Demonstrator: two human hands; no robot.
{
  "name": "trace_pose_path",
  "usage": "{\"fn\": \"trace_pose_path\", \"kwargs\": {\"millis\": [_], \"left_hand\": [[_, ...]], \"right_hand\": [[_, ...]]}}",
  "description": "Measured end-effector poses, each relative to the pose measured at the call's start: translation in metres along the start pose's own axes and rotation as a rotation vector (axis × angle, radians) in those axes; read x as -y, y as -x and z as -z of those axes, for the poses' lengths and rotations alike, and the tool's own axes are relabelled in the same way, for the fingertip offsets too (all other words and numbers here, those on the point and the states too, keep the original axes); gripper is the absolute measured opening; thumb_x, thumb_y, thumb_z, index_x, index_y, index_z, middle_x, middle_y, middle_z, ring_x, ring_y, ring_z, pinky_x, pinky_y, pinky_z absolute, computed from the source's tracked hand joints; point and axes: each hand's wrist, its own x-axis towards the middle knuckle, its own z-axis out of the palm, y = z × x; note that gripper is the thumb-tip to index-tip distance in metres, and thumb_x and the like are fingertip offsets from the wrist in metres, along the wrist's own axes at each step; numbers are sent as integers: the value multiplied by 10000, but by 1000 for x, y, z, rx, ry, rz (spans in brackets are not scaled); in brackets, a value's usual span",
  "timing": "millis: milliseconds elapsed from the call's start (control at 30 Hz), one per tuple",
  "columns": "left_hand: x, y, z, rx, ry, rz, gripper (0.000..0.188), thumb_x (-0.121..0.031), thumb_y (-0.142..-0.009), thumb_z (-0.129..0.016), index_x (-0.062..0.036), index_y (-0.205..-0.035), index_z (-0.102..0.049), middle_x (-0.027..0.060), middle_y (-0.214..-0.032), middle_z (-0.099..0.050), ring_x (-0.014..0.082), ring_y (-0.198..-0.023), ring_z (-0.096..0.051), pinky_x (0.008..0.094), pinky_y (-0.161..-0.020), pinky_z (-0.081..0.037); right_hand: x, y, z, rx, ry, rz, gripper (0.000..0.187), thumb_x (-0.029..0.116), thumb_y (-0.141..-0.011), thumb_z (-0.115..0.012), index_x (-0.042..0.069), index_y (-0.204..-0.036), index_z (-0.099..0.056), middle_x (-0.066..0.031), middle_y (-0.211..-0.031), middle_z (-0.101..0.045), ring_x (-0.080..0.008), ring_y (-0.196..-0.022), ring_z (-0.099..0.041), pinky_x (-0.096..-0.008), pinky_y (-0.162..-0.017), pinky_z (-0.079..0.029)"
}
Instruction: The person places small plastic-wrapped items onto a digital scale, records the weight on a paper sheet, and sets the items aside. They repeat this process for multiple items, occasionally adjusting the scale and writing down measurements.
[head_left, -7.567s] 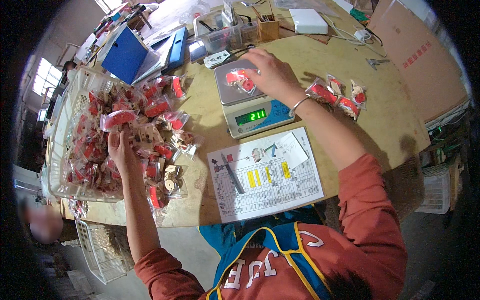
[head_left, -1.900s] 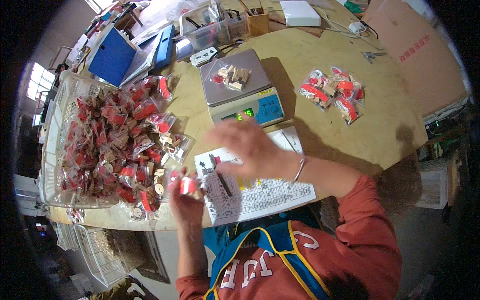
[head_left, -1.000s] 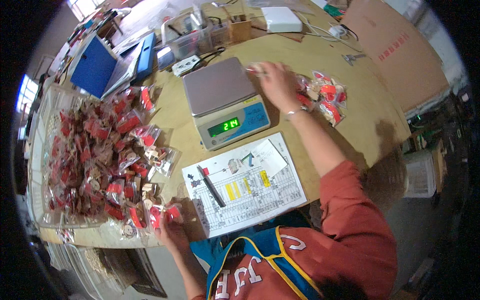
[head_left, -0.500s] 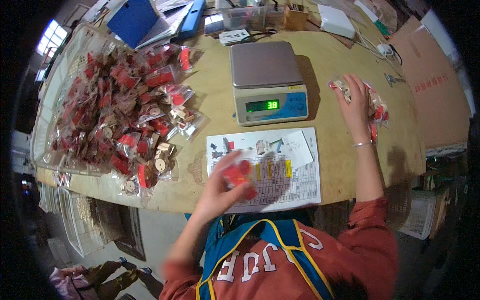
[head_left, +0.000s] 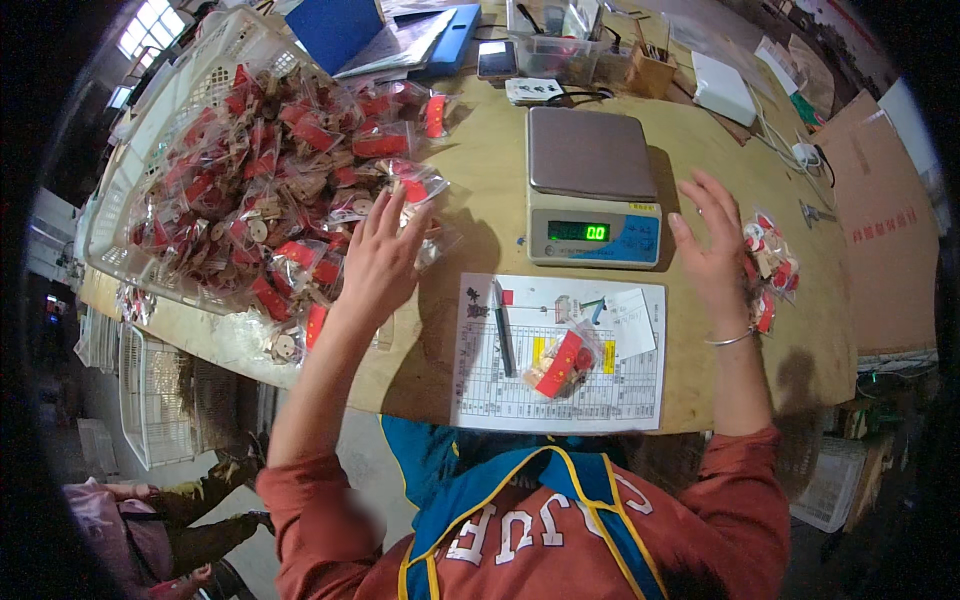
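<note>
My left hand (head_left: 385, 250) reaches over the near right edge of a heap of small clear plastic bags (head_left: 255, 215), fingers spread and nothing seen in them. These bags hold red pieces and pale wooden parts, some round. My right hand (head_left: 712, 235) is raised between the scale and a few similar bags (head_left: 772, 262) on the right, its fingers stretched out, apparently holding nothing. One bag with a red piece and wooden parts (head_left: 565, 362) lies on a printed sheet (head_left: 480, 400) in front of me. A digital scale (head_left: 590, 160) with a lit green display stands behind the sheet, its plate bare.
A white plastic basket (head_left: 110, 245) lies under the heap. On the sheet rests a pen (head_left: 502, 330). Blue folders (head_left: 450, 40), a phone (head_left: 496, 60), and a clear bin (head_left: 555, 55) stand at the back. A cardboard box (head_left: 880, 230) flanks the right side; a person (head_left: 130, 530) is lower left.
My left hand has let go of the red bag, which now lies on the sheet, and has moved left to the heap. My right hand has come away from the bags on the right.
</note>
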Motion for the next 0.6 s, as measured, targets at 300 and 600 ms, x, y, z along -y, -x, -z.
{"fn": "trace_pose_path", "kwargs": {"millis": [300,600], "left_hand": [[43,-92,-40,147,-88,-31,209,-157,-908,-640,-136,-1115,-655,139,-1300,-563,414,-1320,-539,500,-865,-622],[60,-119,-28,-327,321,74,189,-62,-820,-712,-48,-1008,-713,146,-938,-662,329,-977,-671,404,-782,-555]], "right_hand": [[19,0,-5,29,-1,3,360,34,-903,-712,45,-1261,-681,-161,-1412,-612,-343,-1299,-577,-449,-1118,-439],[-14,19,7,22,-94,-151,343,-25,-918,-673,11,-1259,-671,-151,-1433,-605,-299,-1365,-545,-411,-1163,-404]]}}
